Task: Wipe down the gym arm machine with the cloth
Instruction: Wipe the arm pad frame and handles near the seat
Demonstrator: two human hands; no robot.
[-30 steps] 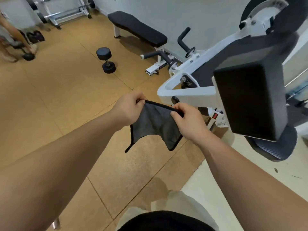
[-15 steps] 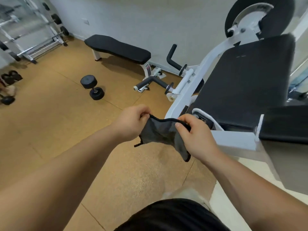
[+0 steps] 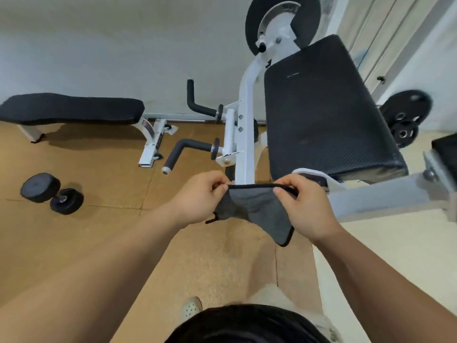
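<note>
Left hand [image 3: 197,196]: pinches cloth's [image 3: 254,209] top edge
Right hand [image 3: 306,206]: pinches the same edge
Arm machine [image 3: 321,115]: just beyond, untouched

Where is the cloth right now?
In the head view, the grey cloth hangs mid-frame, its top edge pinched by the left hand and right hand, just short of the machine's black pad.

The arm machine pad [image 3: 326,115] stands right; its handles [image 3: 190,146] project left. A flat bench [image 3: 71,108] lies further left by the wall [image 3: 123,45], a dumbbell [image 3: 52,193] on the floor [image 3: 99,231] before it. Weight plates [image 3: 405,115], apparently stacked, sit right of the pad.
</note>
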